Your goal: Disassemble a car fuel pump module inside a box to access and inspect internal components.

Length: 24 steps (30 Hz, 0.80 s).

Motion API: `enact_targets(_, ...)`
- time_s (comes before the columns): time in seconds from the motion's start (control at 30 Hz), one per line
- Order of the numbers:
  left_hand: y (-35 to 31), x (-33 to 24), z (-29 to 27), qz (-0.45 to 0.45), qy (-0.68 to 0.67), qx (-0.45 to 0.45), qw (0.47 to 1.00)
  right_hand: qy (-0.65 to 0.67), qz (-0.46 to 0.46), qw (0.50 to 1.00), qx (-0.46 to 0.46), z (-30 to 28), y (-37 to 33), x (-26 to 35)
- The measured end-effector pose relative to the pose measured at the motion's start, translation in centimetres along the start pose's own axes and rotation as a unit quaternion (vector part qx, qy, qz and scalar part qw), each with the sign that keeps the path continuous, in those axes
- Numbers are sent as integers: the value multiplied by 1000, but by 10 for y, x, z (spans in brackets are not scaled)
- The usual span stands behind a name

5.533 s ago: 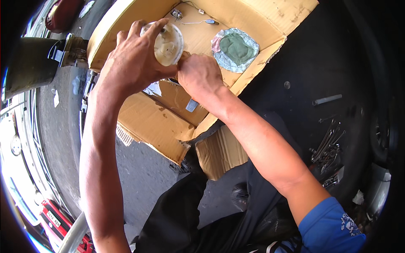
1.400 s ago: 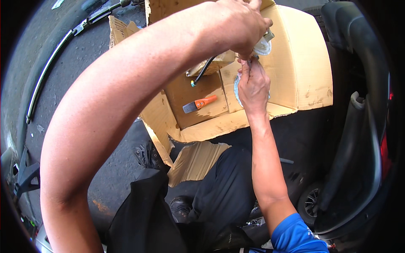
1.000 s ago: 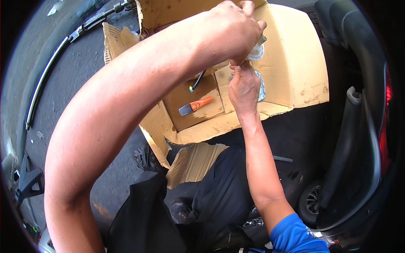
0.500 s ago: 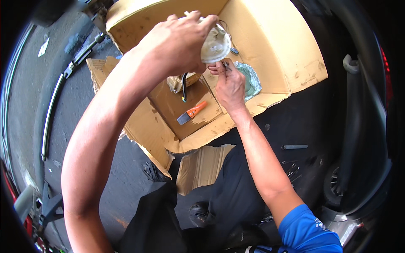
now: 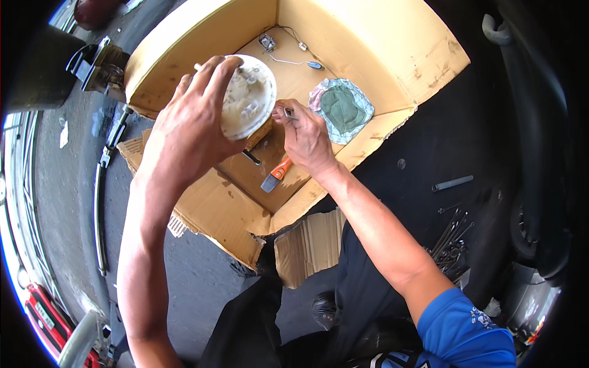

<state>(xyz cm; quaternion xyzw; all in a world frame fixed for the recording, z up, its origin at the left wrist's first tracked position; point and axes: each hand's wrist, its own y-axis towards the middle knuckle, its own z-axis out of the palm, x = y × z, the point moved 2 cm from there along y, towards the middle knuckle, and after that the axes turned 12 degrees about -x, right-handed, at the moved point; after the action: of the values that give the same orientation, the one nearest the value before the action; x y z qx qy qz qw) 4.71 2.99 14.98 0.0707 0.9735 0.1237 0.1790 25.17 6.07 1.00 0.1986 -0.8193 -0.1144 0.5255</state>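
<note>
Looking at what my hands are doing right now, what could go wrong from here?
The round white part is held up in your left hand; if it slips, it could drop into the cardboard box, perhaps onto the orange-handled scraper.

Your right hand pinches a small metal piece close to that part, so a slip might scratch it.

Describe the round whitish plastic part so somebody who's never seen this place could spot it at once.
Find the big open cardboard box, then the person's left hand over its left part. In its grip is the round whitish plastic part, with a cloudy face inside a pale rim. Unlike the green-and-blue cloth lying flat in the box, it is hard-looking, colourless and held in a hand.
</note>
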Motion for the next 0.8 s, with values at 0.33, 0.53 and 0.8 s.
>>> enact_targets(0.33, -11, 2, -4, 22, -1, 32, 999, 46, 70, 996, -30, 3, -22, -5)
enact_targets(0.53, -14, -1, -2, 28, 16, 29, 999, -33, -35, 997, -52, 3, -28, 11)
enact_targets(0.8, -11, -1, -3, 15, 13, 47, 999, 91, 126, 987, -47, 5, -26, 0)
